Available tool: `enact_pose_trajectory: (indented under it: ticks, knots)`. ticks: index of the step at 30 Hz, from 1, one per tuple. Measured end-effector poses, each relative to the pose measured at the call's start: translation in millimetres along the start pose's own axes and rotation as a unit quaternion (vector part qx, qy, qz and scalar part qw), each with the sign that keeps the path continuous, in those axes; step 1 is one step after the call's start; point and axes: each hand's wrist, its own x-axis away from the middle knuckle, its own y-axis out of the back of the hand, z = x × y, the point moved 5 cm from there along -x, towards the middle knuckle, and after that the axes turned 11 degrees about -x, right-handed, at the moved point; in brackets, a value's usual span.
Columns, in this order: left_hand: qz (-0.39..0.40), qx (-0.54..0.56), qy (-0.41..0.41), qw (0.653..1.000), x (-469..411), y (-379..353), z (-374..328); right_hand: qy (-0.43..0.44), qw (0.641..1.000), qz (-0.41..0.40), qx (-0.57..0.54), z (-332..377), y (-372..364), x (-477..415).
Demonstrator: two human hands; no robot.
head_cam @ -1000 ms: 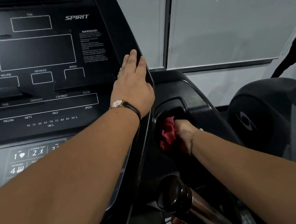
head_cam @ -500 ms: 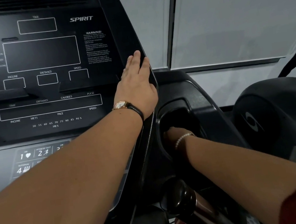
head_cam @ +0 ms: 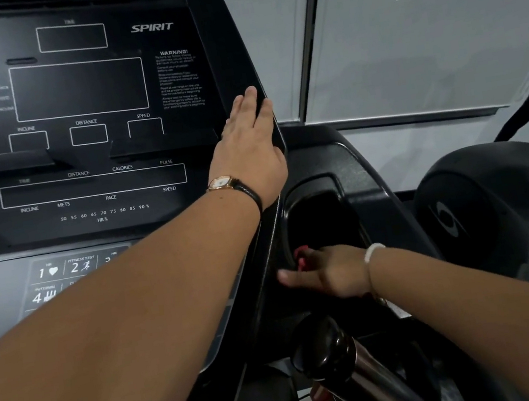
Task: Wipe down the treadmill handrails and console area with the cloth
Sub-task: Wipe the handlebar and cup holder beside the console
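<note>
The black treadmill console [head_cam: 79, 91] fills the upper left, with its display windows dark. My left hand [head_cam: 249, 149] lies flat with straight fingers on the console's right edge; a watch sits on that wrist. To the right is a black cup-holder recess [head_cam: 321, 215]. My right hand [head_cam: 324, 272] is at the recess's near rim and grips the red cloth [head_cam: 301, 258], of which only a small fold shows above the fingers. The thumb points left.
A dark metal flask with a black lid [head_cam: 347, 360] leans in a lower holder just below my right hand. A neighbouring machine's round black housing [head_cam: 473, 212] stands at the right. Grey window panels [head_cam: 418, 20] lie behind.
My right hand has drawn back from deep in the recess to its near rim, and a bit of the red cloth shows again. The left hand has stayed put.
</note>
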Motion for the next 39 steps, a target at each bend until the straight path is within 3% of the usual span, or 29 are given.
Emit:
enact_pose_trajectory:
  ticks: [2,4,9,14,17,19,21,24,26,29,31,34,37,39]
  knots:
    - [0.000,-0.001,-0.002,1.000,0,0,0,0.059,0.985,-0.051,0.152,5,-1,12]
    - [-0.001,-0.002,-0.002,1.000,0,1,0,0.134,0.947,-0.123,0.266,2,-4,25]
    - [0.002,0.001,-0.003,1.000,-1,-2,2,0.306,0.891,-0.215,0.258,-53,2,60]
    - [-0.001,-0.001,-0.005,1.000,-1,-2,0,0.178,0.916,-0.245,0.263,-92,37,58]
    - [-0.003,-0.001,-0.001,1.000,-1,-1,1,0.121,0.934,-0.282,0.181,-91,48,53]
    - [0.001,-0.003,-0.001,1.000,-2,-1,1,0.094,0.913,-0.367,0.147,-88,60,63]
    - [0.003,-0.004,-0.001,1.000,-2,-2,1,0.066,0.881,-0.430,0.187,-83,71,75]
    - [0.000,-0.003,0.001,1.000,-2,-1,1,-0.011,0.922,-0.356,0.150,-79,79,79]
    - [0.001,-0.004,0.003,1.000,-1,-1,1,-0.017,0.938,-0.341,0.057,-79,86,82]
    - [0.002,-0.003,0.003,1.000,-1,-1,1,-0.015,0.935,-0.332,-0.124,-77,98,82]
    - [0.001,-0.003,0.003,1.000,-1,-1,1,-0.020,0.919,-0.290,-0.267,-72,97,80]
    - [0.001,-0.005,0.002,1.000,-2,-1,1,-0.041,0.852,-0.205,-0.479,-75,100,80]
    - [-0.004,-0.003,0.001,1.000,-2,-1,2,-0.051,0.839,-0.083,-0.535,-63,98,87]
    - [-0.003,-0.002,0.002,1.000,-3,-2,1,-0.010,0.817,-0.085,-0.570,-60,102,88]
